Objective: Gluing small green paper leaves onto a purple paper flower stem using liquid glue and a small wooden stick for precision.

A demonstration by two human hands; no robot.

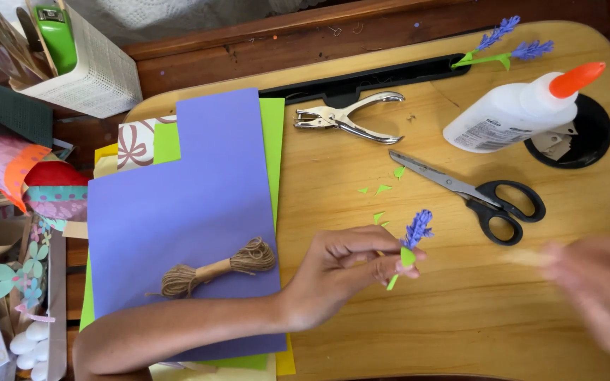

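On the table (460,310), three paper lavender sprigs: one (412,240) in the left hand (344,268).

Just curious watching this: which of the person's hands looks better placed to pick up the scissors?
Probably the right hand: it is blurred but appears free, on the same side as the scissors. The left hand pinches a purple paper flower.

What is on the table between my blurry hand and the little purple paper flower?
Nothing visible: only bare wooden tabletop lies between the blurred right hand and the purple paper flower pinched in the left hand.
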